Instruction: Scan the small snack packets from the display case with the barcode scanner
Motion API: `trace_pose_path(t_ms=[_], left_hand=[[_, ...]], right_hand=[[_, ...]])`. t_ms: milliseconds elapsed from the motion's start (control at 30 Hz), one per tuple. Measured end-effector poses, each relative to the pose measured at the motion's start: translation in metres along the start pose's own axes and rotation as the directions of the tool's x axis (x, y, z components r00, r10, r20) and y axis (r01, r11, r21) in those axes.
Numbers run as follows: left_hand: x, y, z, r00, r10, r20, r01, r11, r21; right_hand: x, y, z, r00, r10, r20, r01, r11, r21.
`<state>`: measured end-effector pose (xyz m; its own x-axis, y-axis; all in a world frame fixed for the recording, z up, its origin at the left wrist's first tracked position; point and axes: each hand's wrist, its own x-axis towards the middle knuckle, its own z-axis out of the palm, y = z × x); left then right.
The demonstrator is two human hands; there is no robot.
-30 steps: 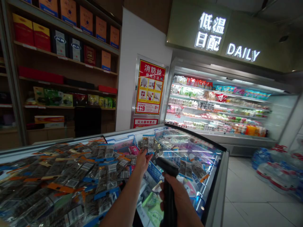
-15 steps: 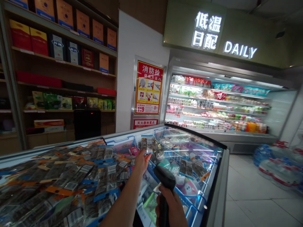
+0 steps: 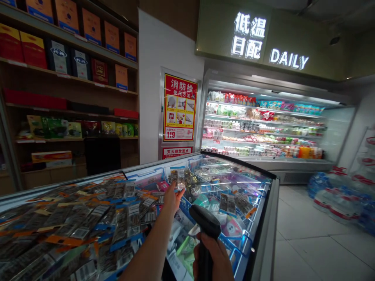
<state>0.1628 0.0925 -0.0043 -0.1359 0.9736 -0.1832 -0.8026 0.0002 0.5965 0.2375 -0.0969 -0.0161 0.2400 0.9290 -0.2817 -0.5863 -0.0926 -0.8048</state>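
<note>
My left hand (image 3: 172, 198) is stretched out over the chest freezer (image 3: 263, 218), fingers pinched on a small clear packet with a blue top edge (image 3: 177, 177), held upright. My right hand (image 3: 211, 258) grips the handle of a black barcode scanner (image 3: 205, 225), whose head points forward toward the packet. Many similar dark packets with blue and orange edges (image 3: 88, 218) lie piled on the freezer's glass top to the left of both hands.
Inside the freezer are blue wire baskets (image 3: 234, 249) with mixed packaged goods. An open chilled shelf unit (image 3: 263, 132) lines the back wall. Wooden shelves with boxes (image 3: 73, 62) stand at the left. Wrapped water bottle packs (image 3: 336, 199) sit on the tiled floor at the right.
The view has drifted slightly right and down. My left hand with the packet stays raised; the scanner in my right hand has shifted a little left and lower.
</note>
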Motion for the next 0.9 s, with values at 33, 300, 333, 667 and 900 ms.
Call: trace_pose_path(t_ms=[33,300,333,667,900], left_hand=[[0.0,0.0,0.0,1.0,-0.005,0.002,0.005,1.0,0.003],[-0.003,0.002,0.0,0.999,-0.047,0.005,0.047,0.999,0.004],[-0.003,0.002,0.0,0.999,-0.048,0.012,0.048,0.999,0.005],[-0.005,0.001,0.002,0.999,-0.047,-0.015,0.047,0.999,-0.018],[0.006,-0.004,-0.002,0.998,-0.062,-0.006,0.062,0.998,-0.018]], right_hand=[[0.0,0.001,0.0,1.0,0.001,-0.005,0.0,1.0,0.001],[-0.002,-0.001,0.002,1.0,0.001,0.0,-0.001,0.999,-0.053],[-0.002,-0.001,0.002,1.0,0.004,0.002,-0.004,0.998,-0.062],[-0.01,0.004,0.003,0.998,-0.064,0.021,0.067,0.987,-0.144],[0.008,-0.019,0.018,0.969,-0.211,0.127,0.241,0.916,-0.322]])
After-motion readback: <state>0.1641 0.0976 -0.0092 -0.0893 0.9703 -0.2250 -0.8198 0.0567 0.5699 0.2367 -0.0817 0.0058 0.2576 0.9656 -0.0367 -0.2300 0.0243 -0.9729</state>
